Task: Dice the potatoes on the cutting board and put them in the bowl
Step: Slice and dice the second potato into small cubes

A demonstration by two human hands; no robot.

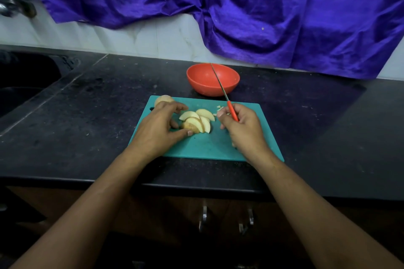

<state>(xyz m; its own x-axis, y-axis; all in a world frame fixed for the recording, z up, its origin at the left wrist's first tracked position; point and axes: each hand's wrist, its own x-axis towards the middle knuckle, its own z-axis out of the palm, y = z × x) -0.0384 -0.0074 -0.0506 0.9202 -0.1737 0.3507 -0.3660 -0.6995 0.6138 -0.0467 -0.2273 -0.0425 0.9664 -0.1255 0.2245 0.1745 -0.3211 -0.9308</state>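
A teal cutting board (203, 146) lies on the black counter. Several pale potato slices (197, 121) lie fanned out near its middle. My left hand (158, 128) touches the left end of the slices with thumb and fingertips. A whole unpeeled potato (162, 100) sits at the board's far left corner, partly hidden behind that hand. My right hand (242, 126) grips the red handle of a knife (220, 85), whose thin blade points up and away over the bowl. The red bowl (213, 79) stands just beyond the board and looks empty. A few small potato bits (219, 107) lie near my right fingers.
A dark sink (24, 81) is set into the counter at the left, with a tap (13, 4) above it. Purple cloth (251, 6) hangs over the tiled wall behind. The counter's front edge (196, 188) runs below the board, with cabinet handles (204, 218) underneath.
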